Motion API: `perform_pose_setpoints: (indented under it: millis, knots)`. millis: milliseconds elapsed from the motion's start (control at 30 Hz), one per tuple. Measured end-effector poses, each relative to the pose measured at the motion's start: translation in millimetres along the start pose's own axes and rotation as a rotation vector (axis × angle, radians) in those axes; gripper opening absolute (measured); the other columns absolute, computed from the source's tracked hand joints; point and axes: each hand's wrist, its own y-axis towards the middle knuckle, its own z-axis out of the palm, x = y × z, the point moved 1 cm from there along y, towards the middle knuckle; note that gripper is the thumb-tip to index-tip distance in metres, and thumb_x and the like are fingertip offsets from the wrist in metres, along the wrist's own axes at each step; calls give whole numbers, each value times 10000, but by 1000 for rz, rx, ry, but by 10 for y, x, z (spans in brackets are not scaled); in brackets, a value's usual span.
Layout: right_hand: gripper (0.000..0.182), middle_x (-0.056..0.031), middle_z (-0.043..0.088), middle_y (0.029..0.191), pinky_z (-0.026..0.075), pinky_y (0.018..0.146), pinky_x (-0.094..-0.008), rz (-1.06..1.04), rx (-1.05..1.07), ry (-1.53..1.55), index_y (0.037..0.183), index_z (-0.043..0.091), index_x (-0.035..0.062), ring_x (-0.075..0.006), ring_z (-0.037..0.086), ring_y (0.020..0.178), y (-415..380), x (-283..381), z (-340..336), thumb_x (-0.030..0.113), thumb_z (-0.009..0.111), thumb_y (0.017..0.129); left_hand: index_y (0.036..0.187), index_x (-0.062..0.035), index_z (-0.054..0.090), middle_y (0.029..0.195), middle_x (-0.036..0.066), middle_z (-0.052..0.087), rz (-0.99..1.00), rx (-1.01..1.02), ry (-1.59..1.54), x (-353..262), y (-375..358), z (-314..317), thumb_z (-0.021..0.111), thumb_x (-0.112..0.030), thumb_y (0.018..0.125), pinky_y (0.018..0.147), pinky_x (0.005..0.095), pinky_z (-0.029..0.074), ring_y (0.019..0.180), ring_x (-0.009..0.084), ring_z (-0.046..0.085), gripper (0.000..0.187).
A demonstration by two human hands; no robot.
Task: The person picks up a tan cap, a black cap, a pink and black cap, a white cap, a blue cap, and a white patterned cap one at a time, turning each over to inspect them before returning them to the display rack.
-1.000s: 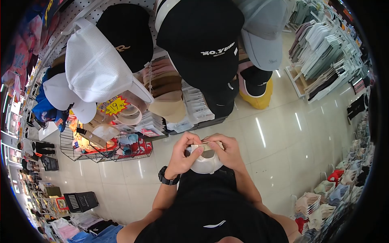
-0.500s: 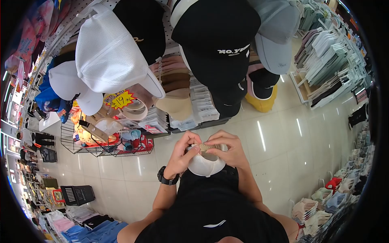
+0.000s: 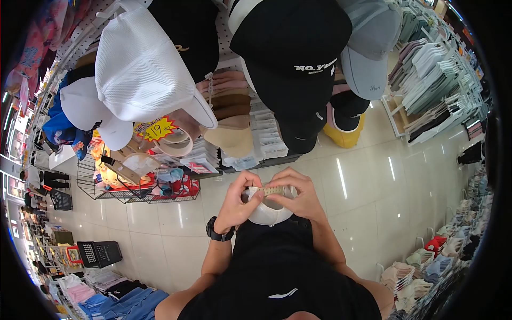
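Observation:
A white cap [image 3: 268,215] is held in front of my waist, its back opening and beige snap strap [image 3: 273,191] facing up. Fingers of my left hand [image 3: 240,198], with a black watch on the wrist, pinch the left end of the strap. On the other side, my right hand [image 3: 297,193] grips the strap's right part between thumb and fingers. Small holes show along the strap. Whether its two ends are fastened is hard to make out.
White mesh caps [image 3: 144,69], black caps [image 3: 290,48] and grey caps [image 3: 368,53] hang ahead, close above my hands. Below stands a wire basket [image 3: 138,192] of goods. Clothes racks [image 3: 434,80] line the right, and a black shopping basket [image 3: 100,254] sits on the floor at left.
The cap and both hands have risen slightly toward the display. My right fingers have shifted, and more of the holed strap shows between my hands.

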Motion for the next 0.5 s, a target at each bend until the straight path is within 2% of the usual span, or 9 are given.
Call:
perform_pose_setpoints:
  millis: [100, 167, 300, 400, 500]
  knots:
    - [370, -93, 711, 1056, 528, 872, -332, 36, -32, 3, 1127, 751, 23, -207, 664, 990, 15, -56, -6, 52, 868, 778, 1054, -46, 494, 947, 27, 592, 3, -29, -27, -3, 34, 13, 687, -18, 933, 811, 248, 435, 890, 90, 558, 229]
    - [449, -86, 717, 1074, 518, 905, -327, 47, -26, 88, 1200, 705, 31, -192, 670, 988, 22, -122, -3, 84, 871, 786, 1062, -44, 515, 919, 13, 606, 73, -77, -45, -10, 60, 18, 687, -9, 933, 735, 240, 426, 848, 67, 551, 218]
    - [437, -81, 721, 1072, 510, 916, -320, 167, -5, 78, 1197, 687, 16, -176, 664, 994, 13, -108, -16, 79, 858, 800, 1062, -45, 509, 916, 14, 604, 102, -82, -88, 24, 88, 7, 693, 4, 928, 739, 237, 428, 843, 66, 545, 233]
    - [369, -67, 721, 1050, 507, 904, -311, 194, 5, 167, 1137, 691, 17, -145, 653, 998, -26, -180, 2, 73, 852, 810, 1043, -48, 498, 902, 20, 597, 68, -80, -92, 3, 71, 19, 692, 25, 922, 745, 236, 432, 834, 71, 542, 240]
    - [316, -38, 717, 1022, 502, 894, -302, 276, 26, 265, 1092, 682, 18, -123, 642, 973, -64, -220, -14, 71, 845, 826, 1006, -56, 478, 876, 31, 584, 136, -98, -141, 20, 58, 26, 682, 45, 916, 742, 244, 430, 815, 87, 529, 245]
